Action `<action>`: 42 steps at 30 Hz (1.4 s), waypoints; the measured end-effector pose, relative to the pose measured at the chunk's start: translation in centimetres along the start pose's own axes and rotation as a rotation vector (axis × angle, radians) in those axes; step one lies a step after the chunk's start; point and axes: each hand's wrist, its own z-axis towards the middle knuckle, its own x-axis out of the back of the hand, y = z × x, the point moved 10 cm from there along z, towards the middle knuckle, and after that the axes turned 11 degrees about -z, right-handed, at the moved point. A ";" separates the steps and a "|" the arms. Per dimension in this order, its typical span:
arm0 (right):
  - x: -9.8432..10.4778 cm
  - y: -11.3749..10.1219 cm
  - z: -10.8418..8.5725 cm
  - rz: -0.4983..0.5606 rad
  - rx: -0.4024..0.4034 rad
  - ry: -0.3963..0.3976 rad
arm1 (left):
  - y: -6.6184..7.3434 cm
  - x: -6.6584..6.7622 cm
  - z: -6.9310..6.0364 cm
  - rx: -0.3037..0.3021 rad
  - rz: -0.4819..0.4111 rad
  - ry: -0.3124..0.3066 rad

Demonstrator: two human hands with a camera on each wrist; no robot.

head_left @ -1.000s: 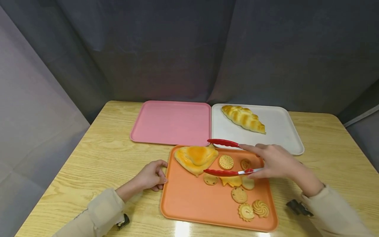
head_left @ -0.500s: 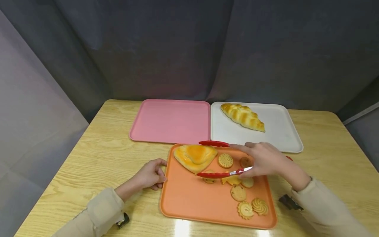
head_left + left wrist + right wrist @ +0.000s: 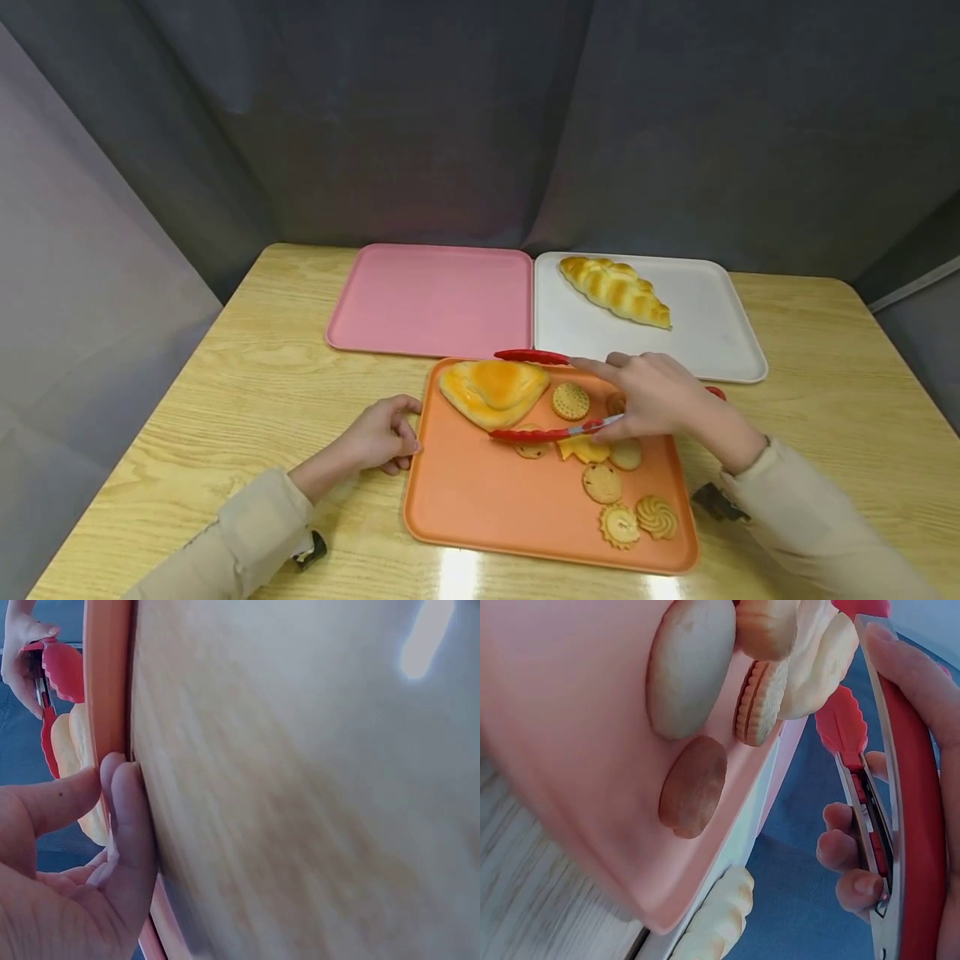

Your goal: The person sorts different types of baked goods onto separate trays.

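My left hand [image 3: 381,437] pinches the left rim of the orange tray [image 3: 487,500] between thumb and fingers, as the left wrist view also shows at the tray edge [image 3: 109,682]. My right hand [image 3: 654,396] grips red-tipped metal tongs [image 3: 531,436]. Their arms are spread, one beyond and one in front of the golden triangular bread [image 3: 495,390], over its right part; whether they touch it I cannot tell. Right of this bread lie a dotted round sandwich biscuit [image 3: 570,402] and a brown cookie [image 3: 694,787], partly hidden by my right hand in the head view.
Behind stand a pink tray [image 3: 438,300] and a white tray [image 3: 705,317] bearing a braided loaf [image 3: 615,292]. More biscuits, including a swirl cookie [image 3: 656,517] and a scalloped one [image 3: 619,526], lie on the orange tray's right side. A dark curtain [image 3: 412,125] hangs behind the table.
My right hand has moved left with the tongs, bringing their spread tips to either side of the triangular bread. My left hand has stayed at the tray's rim.
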 end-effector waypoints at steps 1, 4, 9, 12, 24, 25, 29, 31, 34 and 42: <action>0.0 0.0 0.1 0.000 0.000 -0.001 | 0.0 0.0 0.0 -0.001 0.000 0.000; -0.1 -0.1 0.2 0.001 -0.004 -0.003 | 0.0 0.0 0.0 -0.002 -0.003 0.002; -0.1 -0.1 0.4 0.008 -0.005 0.000 | -0.1 0.0 0.1 -0.003 -0.008 0.002; 0.1 -0.2 0.4 0.001 0.013 0.016 | -0.2 0.0 0.1 -0.004 -0.011 0.001; 0.8 -0.6 0.1 0.002 0.054 0.047 | 0.2 0.0 0.0 -0.010 -0.005 -0.007; 0.9 -0.7 0.1 -0.003 0.056 0.054 | 0.2 -0.1 -0.1 -0.010 -0.006 -0.010; 1.7 -0.8 -0.2 -0.024 0.063 0.098 | 0.4 -0.1 -0.1 -0.011 -0.011 -0.013; 1.9 -0.8 -0.2 -0.031 0.062 0.111 | 0.4 -0.1 -0.2 -0.009 -0.011 -0.012; 2.1 -0.6 -0.4 -0.030 0.056 0.116 | 0.5 -0.1 -0.2 -0.010 -0.012 -0.013; 2.4 0.4 -0.7 -0.038 0.012 0.116 | 0.3 -0.1 -0.1 -0.005 -0.016 -0.012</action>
